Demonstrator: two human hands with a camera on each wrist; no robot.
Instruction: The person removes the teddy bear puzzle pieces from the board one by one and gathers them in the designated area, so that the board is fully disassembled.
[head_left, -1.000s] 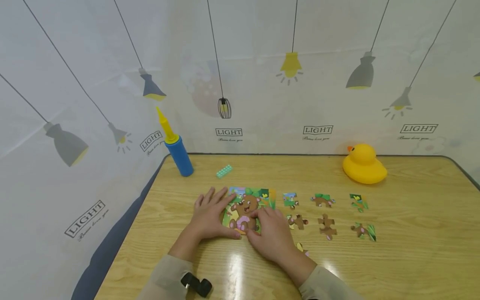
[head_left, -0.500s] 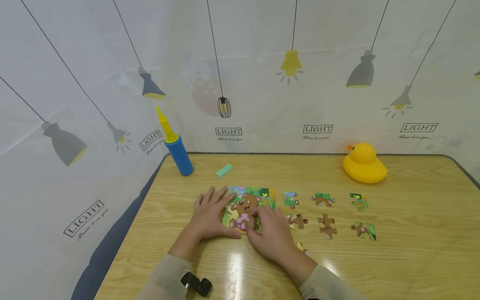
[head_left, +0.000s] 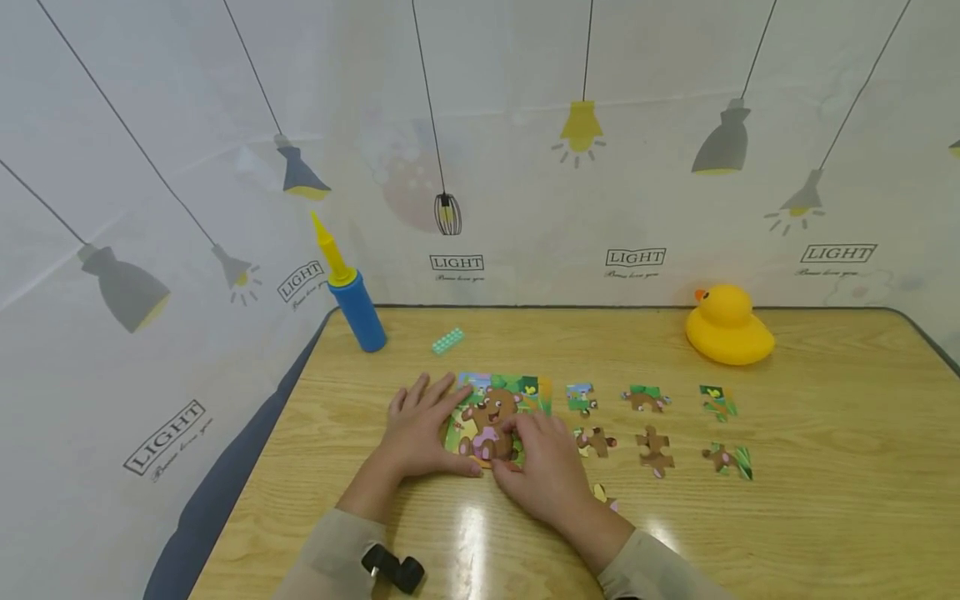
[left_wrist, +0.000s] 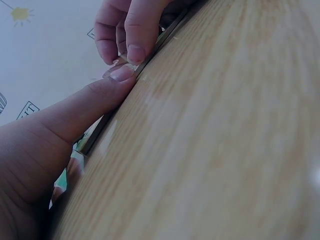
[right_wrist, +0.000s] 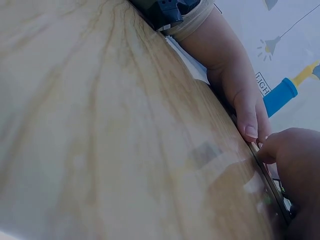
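A part-built bear puzzle (head_left: 497, 406) lies on the wooden table (head_left: 825, 500). My left hand (head_left: 433, 418) lies flat on the puzzle's left side with its fingers straight, and its thumb (left_wrist: 102, 92) runs along the near edge. My right hand (head_left: 519, 446) covers the lower right of the puzzle. Its fingers (left_wrist: 134, 37) curl down onto the bear's body and its thumb (right_wrist: 272, 150) meets the near edge, so it pinches the puzzle there. Several loose pieces (head_left: 655, 452) lie in two rows to the right, one (head_left: 606, 497) half hidden by my right wrist.
A yellow rubber duck (head_left: 726, 329) sits at the back right. At the back left corner stands a blue and yellow hand pump (head_left: 354, 292), with a small green brick (head_left: 448, 341) next to it. A printed curtain closes off the back and left sides.
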